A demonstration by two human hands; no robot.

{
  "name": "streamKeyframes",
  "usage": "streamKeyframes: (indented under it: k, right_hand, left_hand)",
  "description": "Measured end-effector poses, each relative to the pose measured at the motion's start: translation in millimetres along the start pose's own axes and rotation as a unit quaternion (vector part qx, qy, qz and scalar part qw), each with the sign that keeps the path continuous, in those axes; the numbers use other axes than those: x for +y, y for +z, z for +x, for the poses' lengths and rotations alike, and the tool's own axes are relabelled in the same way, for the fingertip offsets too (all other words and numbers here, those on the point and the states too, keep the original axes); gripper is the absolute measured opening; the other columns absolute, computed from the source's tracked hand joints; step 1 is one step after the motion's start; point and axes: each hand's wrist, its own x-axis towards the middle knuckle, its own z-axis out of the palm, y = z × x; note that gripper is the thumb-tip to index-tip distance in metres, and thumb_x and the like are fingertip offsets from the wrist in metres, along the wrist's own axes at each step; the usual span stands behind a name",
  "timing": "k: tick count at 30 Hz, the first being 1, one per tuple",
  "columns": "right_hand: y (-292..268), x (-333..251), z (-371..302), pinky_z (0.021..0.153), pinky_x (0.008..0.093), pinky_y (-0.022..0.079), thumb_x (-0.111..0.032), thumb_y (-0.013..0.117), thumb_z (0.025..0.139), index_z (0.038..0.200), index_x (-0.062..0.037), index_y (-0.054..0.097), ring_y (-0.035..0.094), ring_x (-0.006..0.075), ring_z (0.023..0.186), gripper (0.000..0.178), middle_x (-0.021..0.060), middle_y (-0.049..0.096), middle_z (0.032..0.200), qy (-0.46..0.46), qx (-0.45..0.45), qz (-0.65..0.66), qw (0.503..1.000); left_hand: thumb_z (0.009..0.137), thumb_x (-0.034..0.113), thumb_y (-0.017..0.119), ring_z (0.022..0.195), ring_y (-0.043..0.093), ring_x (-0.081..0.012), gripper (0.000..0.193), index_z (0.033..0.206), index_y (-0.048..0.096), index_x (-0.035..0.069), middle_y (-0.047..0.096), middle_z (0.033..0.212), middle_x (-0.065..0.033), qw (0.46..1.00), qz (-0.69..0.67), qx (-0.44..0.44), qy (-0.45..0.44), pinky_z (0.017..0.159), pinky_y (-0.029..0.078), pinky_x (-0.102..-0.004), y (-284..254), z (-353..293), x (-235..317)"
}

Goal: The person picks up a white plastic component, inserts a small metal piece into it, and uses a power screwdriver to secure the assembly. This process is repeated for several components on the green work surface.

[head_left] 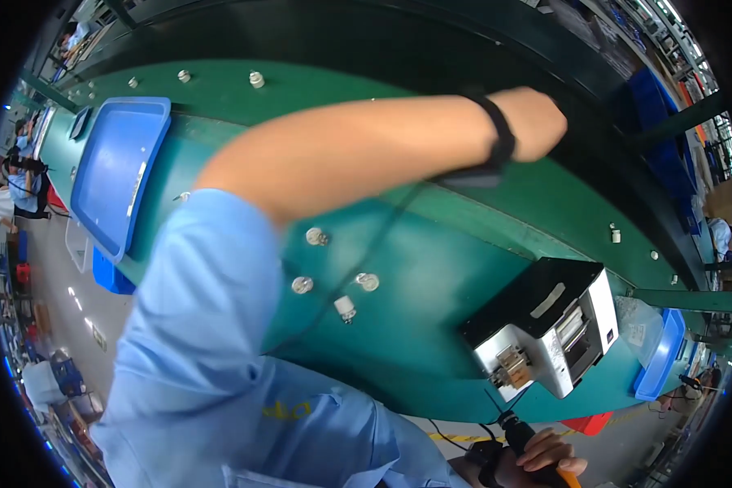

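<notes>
Here, right hand (547, 452) grips black tool (516, 431); left hand (537, 124) extends forward.

Left arm (195, 285): ours, bent, bare forearm (358, 146) stretched across rightward
Left hand (535, 122): ours, blurred, finger pose unclear
Right hand (549, 457): low, our fingers (545, 446) curled in a grip

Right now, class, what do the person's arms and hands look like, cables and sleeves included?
A light blue sleeve ends near the left elbow. The left hand is bare, with a black wristband, a dark box beside it and a thin dark cable seemingly attached. The right hand is bare too, with a dark wristband.
</notes>
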Motion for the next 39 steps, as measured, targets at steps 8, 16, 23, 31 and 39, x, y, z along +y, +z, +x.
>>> streamKeyframes:
  k: [8,16,23,31,39]
  right_hand:
    - [17,-7,-8,0.045,0.0196,0.031,-0.046,0.062,0.089,0.101,-0.008,0.046,0.044,0.0067,0.043,0.043,-0.0032,0.046,0.055,0.029,0.023,-0.014,0.999]
    - [25,-29,-18,0.042,0.0283,0.033,-0.045,0.052,0.095,0.112,-0.0032,0.047,0.042,0.0161,0.043,0.045,0.0062,0.048,0.062,-0.012,-0.031,0.062,0.998]
    - [64,-22,-16,0.041,0.0286,0.032,-0.041,0.053,0.095,0.109,-0.0021,0.047,0.04,0.0172,0.042,0.042,0.0079,0.047,0.062,-0.005,-0.006,0.107,0.994]
    - [84,-22,-20,0.051,0.0215,0.03,-0.041,0.061,0.09,0.104,-0.0065,0.048,0.042,0.0078,0.048,0.039,-0.0003,0.045,0.059,0.053,-0.007,0.113,0.992]
    - [88,-34,-24,0.044,0.0271,0.032,-0.038,0.057,0.093,0.108,-0.0029,0.047,0.041,0.0147,0.046,0.04,0.0058,0.046,0.062,0.03,-0.005,0.086,0.996]
  left_hand:
    - [0.072,0.034,0.074,0.089,0.066,-0.0331,0.036,0.091,0.071,0.003,0.069,0.088,-0.0164,0.97,0.019,-0.085,-0.228,0.077,0.053,-0.042,-61,-151,-112]
    - [0.064,0.03,0.082,0.09,0.065,-0.0317,0.036,0.09,0.072,0.006,0.069,0.086,-0.0131,0.982,0.029,-0.044,-0.179,0.079,0.052,-0.0408,-21,-189,-97]
    - [0.065,0.025,0.082,0.091,0.063,-0.0307,0.031,0.086,0.067,0.007,0.065,0.091,-0.0124,0.952,-0.061,-0.152,-0.258,0.077,0.051,-0.0407,-105,-330,-72]
    - [0.069,0.031,0.08,0.097,0.062,-0.0326,0.038,0.096,0.068,0.008,0.061,0.108,-0.0166,0.944,-0.031,-0.139,-0.296,0.084,0.05,-0.0403,-106,-382,-83]
    - [0.078,0.034,0.072,0.107,0.057,-0.0364,0.045,0.117,0.063,0.015,0.055,0.116,-0.019,0.945,0.06,0.044,-0.319,0.091,0.047,-0.0416,-89,-286,-170]
